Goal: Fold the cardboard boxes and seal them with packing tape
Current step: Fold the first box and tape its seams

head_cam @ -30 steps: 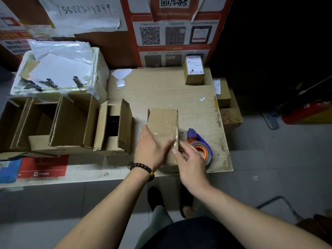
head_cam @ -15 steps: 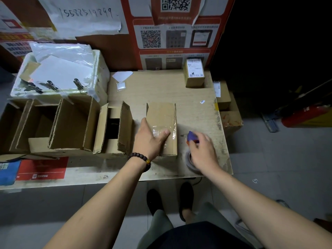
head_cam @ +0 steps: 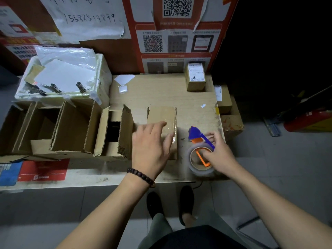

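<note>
Cardboard box is pressed flat on the worktop under the left hand, fingers spread. Tape dispenser, just right of it, is clasped by the right hand; tape should be drawn straight along the seam while the box is pinned

- White foam tray of papers and plastic sheets, binder clips along its near edge.
- QR-code posters on the wall behind.
- Red extinguisher on the floor.
</note>
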